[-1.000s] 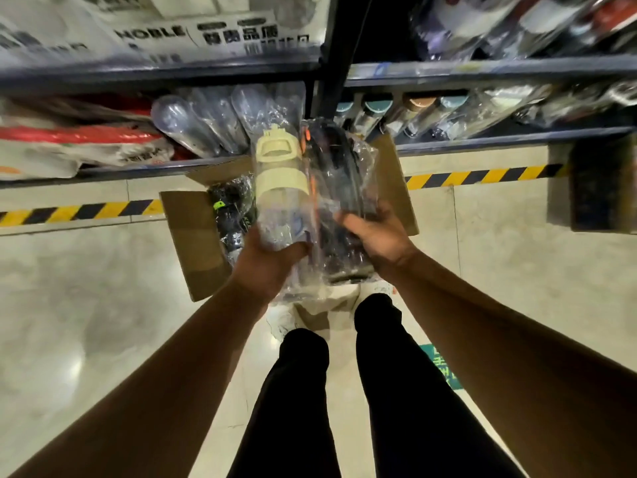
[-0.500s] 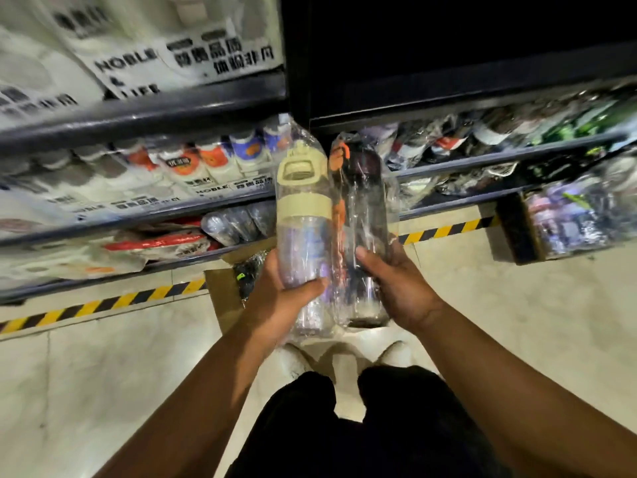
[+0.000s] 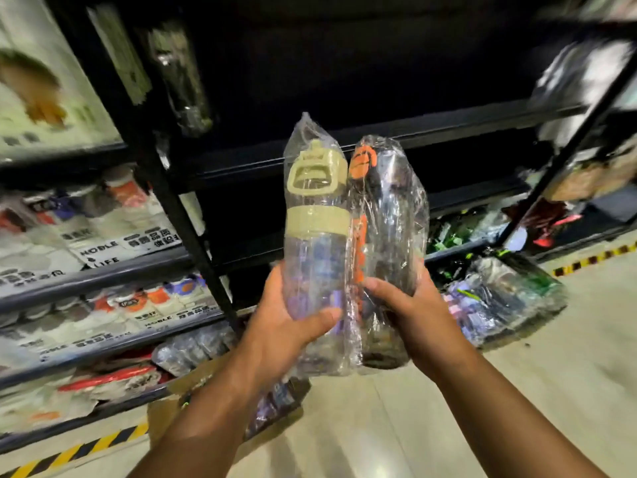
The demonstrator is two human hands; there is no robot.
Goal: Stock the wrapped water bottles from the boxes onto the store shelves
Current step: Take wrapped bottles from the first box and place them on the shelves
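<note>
To the right of the black metal upright post (image 3: pixel 179 215) of the store shelving, two wrapped bottles are held upright, side by side and touching, in front of a dark shelf bay. The clear plastic water bottle with a beige lid and beige band, sealed in a clear plastic bag (image 3: pixel 315 243), is gripped low on its body by the left hand (image 3: pixel 282 326); the thumb is curled across the front and the fingers pass behind. The dark plastic bottle with an orange cap and strap, bagged in clear film (image 3: pixel 389 215), is held farther right of the post by the right hand (image 3: pixel 413 312), the thumb laid across its front and the fingers closed round the far side. Below the post, a brown cardboard box (image 3: pixel 158 415) is seen on the pale floor beneath the left forearm. Well to the right of the post, a heap of film-wrapped bottles (image 3: pixel 499 298) lies on the floor. Left of the post, blurred white-labelled packs (image 3: pixel 131 243) are stacked on the shelves.
</note>
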